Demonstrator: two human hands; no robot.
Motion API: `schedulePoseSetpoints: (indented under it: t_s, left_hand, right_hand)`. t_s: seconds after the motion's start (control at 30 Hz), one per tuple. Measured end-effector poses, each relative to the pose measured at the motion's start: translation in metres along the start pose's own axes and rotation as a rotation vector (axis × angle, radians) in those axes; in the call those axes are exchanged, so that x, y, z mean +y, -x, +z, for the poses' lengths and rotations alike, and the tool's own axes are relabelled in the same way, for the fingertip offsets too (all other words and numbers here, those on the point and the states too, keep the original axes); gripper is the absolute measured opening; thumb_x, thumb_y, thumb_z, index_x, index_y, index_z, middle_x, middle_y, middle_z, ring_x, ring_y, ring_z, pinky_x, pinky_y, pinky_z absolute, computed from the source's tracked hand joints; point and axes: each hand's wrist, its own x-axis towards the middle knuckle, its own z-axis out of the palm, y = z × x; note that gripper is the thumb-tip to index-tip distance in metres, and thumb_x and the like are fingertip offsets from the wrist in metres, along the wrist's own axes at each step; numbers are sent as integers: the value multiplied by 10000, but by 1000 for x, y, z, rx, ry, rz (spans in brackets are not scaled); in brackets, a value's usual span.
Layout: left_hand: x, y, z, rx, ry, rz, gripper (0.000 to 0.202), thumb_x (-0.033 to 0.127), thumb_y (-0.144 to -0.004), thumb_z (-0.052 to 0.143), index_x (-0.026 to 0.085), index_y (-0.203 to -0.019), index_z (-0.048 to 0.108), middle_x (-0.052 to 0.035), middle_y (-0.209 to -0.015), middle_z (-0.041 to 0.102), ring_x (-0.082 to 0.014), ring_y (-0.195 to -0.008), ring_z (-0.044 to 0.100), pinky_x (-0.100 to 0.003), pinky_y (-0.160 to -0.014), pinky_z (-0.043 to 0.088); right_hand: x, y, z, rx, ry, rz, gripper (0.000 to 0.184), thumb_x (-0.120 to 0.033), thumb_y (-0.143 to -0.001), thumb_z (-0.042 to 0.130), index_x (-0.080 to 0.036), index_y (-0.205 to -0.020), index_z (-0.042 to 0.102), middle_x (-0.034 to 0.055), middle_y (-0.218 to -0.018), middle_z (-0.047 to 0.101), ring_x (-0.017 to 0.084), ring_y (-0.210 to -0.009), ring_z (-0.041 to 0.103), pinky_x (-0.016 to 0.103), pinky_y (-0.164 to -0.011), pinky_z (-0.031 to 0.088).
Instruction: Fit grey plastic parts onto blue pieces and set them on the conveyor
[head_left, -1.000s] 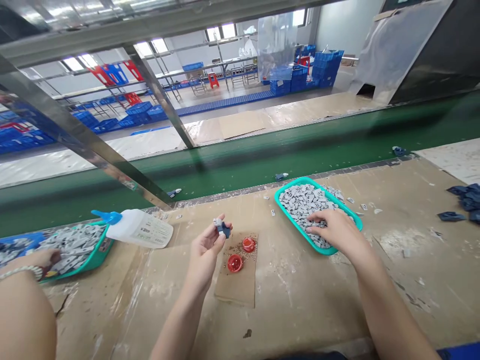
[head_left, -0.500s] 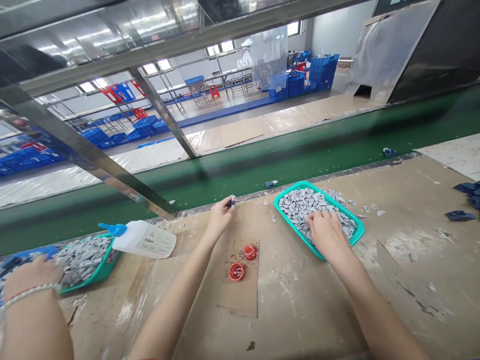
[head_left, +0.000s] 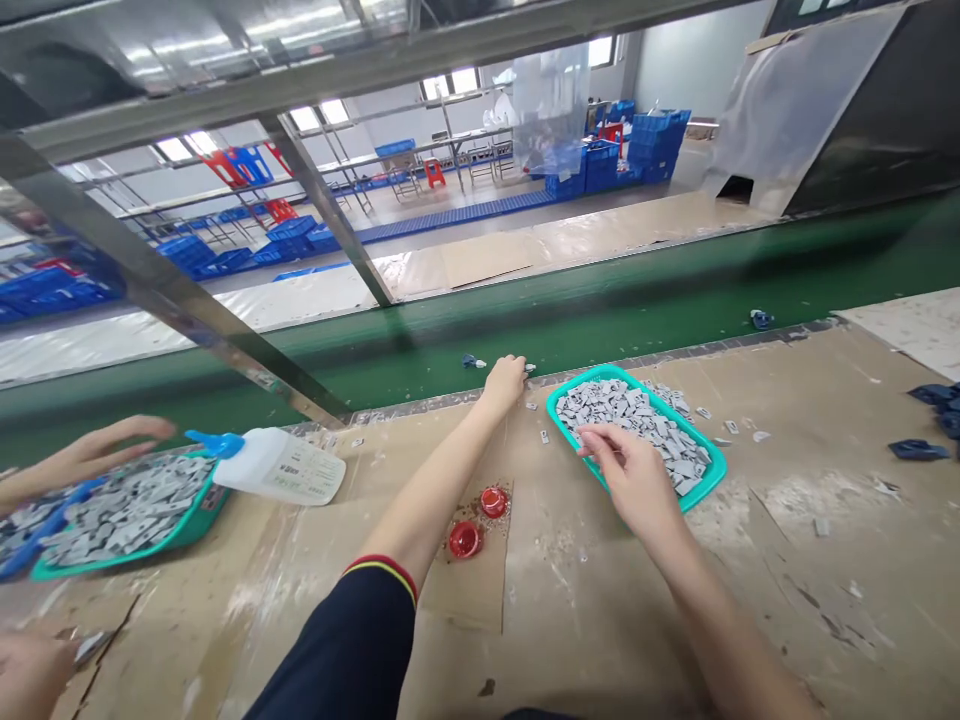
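A heap of small flat grey pieces point(head_left: 630, 412) filled a shallow teal plastic tray point(head_left: 574, 383). The person's right hand point(head_left: 634, 478) hung over the near side of the tray, its fingers spread apart and their tips at the heap, with no piece visibly clamped between them. A few loose grey pieces point(head_left: 670, 394) lay on the tan, scuffed desk point(head_left: 592, 640), just outside the tray's far rim.

The left hand point(head_left: 504, 383) reached well apart from the tray to the far edge of the desk, its fingers curled together and downward. Whether they held anything could not be told. Its arm ended in a dark sleeve with a red and yellow cuff point(head_left: 382, 570). A small blue and white piece point(head_left: 472, 361) lay on the green conveyor belt point(head_left: 637, 300), near that hand.

Between the arms, two round red cups point(head_left: 465, 539) stood on a brown cardboard sheet point(head_left: 472, 590) speckled with dark grains. Farther left stood a white plastic bottle with a blue nozzle point(head_left: 281, 465), touching the rim of a second teal tray point(head_left: 127, 553) of grey pieces. A co-worker's hand point(head_left: 97, 442) hovered just above that tray with its fingers apart.
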Motion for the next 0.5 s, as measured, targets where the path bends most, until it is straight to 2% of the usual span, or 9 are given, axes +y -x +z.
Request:
schedulePoseSetpoints:
  t_s: [0.13,0.23,0.37,0.43,0.5]
  left_hand:
    - [1,6,-9,23,101,-44,244,249,-848,562,134,-1062,587,-95,-1109,596,-221,-1007,574,-443,-870,460]
    - [0,30,-31,98,230,-53,202,162,-821,558,141,-1013,617,-112,-1048,631,-223,-988,591,-380,-865,470]
    - [3,91,-68,197,428,-45,220,213,-840,522,175,-1050,574,-89,-1056,652,-187,-972,615,-286,-769,522]
    - [5,128,-86,241,544,-54,229,264,-824,557,184,-1039,559,-83,-1037,660,-182,-971,622,-287,-766,533]
    - [7,163,-102,316,770,-116,249,271,-735,669,180,-948,580,-72,-952,673,-192,-911,642,-307,-749,549]
  right_hand:
    - [-7,13,29,-160,-285,77,247,-393,-837,544,-189,-936,642,67,-825,723,198,-752,651,273,-623,461]
    - [-5,23,53,-261,-353,144,229,-389,-796,597,-165,-811,639,78,-774,729,189,-685,652,264,-580,454]
    - [-2,29,75,-351,-347,193,258,-417,-772,616,-160,-769,629,80,-710,721,203,-659,660,238,-473,409]
    - [-2,30,82,-348,-347,207,278,-438,-757,628,-160,-766,633,80,-694,718,213,-665,667,236,-459,403]
    - [-2,30,87,-330,-343,212,292,-449,-745,640,-157,-751,637,78,-674,714,207,-650,665,248,-494,425]
